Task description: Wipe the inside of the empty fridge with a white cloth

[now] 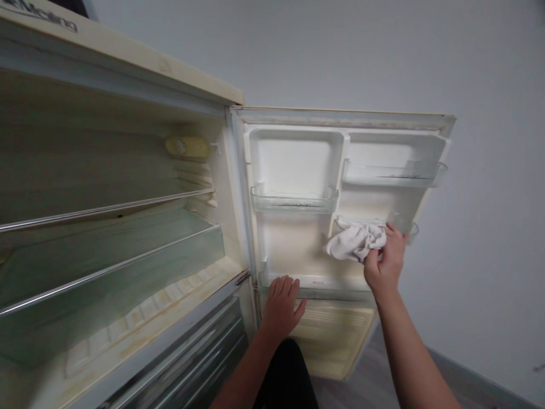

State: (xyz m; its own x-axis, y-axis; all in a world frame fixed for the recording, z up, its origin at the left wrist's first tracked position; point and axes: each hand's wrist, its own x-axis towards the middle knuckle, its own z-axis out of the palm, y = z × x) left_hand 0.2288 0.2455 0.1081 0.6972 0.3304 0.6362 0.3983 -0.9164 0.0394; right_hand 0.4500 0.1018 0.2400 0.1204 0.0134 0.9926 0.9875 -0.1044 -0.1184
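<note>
My right hand grips a crumpled white cloth at the right-hand middle door shelf, which the cloth and fingers partly cover. My left hand rests with its fingers stretched over the front of the bottom door shelf; nothing is held in it. Both hands are at the inner side of the open fridge door.
Left of the door is the fridge interior, with a glass shelf and a clear drawer. Two more clear door shelves, a left one and a right one, sit higher up. Below hangs a lower open door. A wall stands behind.
</note>
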